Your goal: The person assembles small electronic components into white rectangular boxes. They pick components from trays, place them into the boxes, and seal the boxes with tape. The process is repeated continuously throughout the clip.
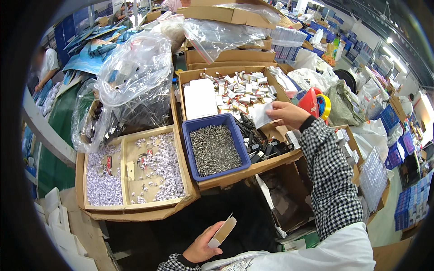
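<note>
Low at the front, my left hand (pixel 202 247) is closed round a small white cardboard box (pixel 223 232), held tilted with a flap sticking up. My right hand (pixel 289 114) reaches forward over the large carton and pinches a thin, whitish flat piece (pixel 261 115); whether it is paper or a small bag, I cannot tell. Beneath it lie black plastic gadgets (pixel 266 148) with silvery ends. Just left stands a blue plastic bin (pixel 186 140) full of small metal screw-like pieces (pixel 216 151). Beyond are many small silver-white packs (pixel 244 90) with coloured wires.
A wooden tray (pixel 123 171) with two compartments of tiny white parts stands at left. Clear plastic bags (pixel 135 72) sit behind it. A white box (pixel 200 98) lies in the carton. Yellow tape (pixel 323 106) stands at right; an open carton (pixel 287 198) sits below. A person (pixel 49 63) works far left.
</note>
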`<state>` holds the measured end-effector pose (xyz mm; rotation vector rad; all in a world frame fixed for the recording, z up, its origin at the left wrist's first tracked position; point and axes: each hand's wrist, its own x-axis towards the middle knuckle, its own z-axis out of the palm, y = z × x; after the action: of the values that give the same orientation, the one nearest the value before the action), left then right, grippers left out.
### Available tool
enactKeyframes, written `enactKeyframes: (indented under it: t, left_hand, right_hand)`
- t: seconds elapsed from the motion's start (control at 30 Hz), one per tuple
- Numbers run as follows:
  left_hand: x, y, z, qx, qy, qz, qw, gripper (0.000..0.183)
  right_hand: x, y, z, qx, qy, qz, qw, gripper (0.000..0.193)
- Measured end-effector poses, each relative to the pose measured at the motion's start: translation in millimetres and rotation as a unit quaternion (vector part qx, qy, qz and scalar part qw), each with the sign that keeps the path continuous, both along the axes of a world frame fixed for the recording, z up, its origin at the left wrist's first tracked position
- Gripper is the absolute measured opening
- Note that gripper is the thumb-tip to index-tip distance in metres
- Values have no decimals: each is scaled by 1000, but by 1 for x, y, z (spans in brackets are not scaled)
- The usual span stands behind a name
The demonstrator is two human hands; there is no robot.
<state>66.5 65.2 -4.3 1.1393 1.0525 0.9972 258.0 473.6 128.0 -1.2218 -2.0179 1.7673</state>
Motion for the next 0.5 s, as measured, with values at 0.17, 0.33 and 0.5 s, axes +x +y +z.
enactKeyframes:
  t: [0.17,0.33,0.5]
  left_hand:
    - [4,-8,-10,14,-12,3,1000,102]
    - [11,-13,-5,-113,-247,7,962,108]
    - [13,-8,1,-145,-357,-2,923,114]
  right_hand:
    - [24,-26,8,-81,231,-55,968,30]
    - [32,-62,6,-132,336,-13,932,25]
    - [10,-120,8,-162,324,25,932,25]
